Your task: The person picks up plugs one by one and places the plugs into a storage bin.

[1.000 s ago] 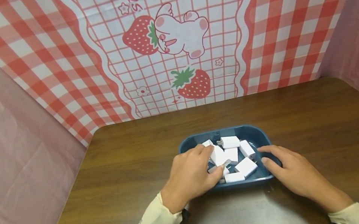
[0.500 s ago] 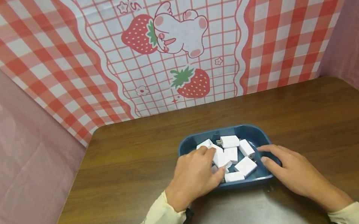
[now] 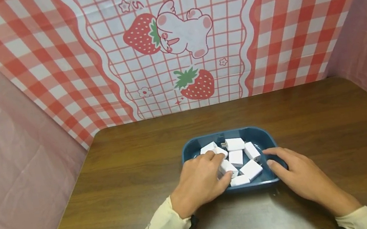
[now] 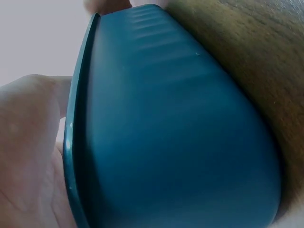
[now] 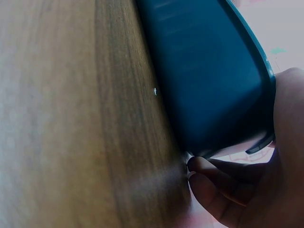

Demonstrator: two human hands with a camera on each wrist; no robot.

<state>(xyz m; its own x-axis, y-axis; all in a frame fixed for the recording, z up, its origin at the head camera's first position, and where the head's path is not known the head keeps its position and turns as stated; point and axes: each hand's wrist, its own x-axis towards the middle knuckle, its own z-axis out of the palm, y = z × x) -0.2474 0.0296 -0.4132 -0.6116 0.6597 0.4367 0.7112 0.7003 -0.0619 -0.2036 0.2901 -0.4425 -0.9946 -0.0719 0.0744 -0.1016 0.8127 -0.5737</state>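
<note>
In the head view, a dark blue tray (image 3: 204, 140) holds several white wall chargers (image 3: 234, 144), some with metal prongs showing. My left hand (image 3: 200, 176) reaches over the tray's left side, its thumb and fingers around a white charger (image 3: 229, 168) near the front. The palm side of this hand hides part of the pile. Over the right end of the tray, my right hand (image 3: 299, 171) grips the rim, with thumb and index finger on the inside. Its other fingers (image 5: 204, 166) curl low against the outer wall in the right wrist view.
The tray stands on a brown wood-grain table (image 3: 132, 152). Behind the table hangs a red and white checked cloth (image 3: 285, 39) with strawberries on it. Pink cloth (image 3: 18, 151) hangs at both sides.
My left fingers have shifted among the chargers at the tray's left side. A charger there has turned and moved toward the thumb, and another shows behind it. My right hand stays on the rim.
</note>
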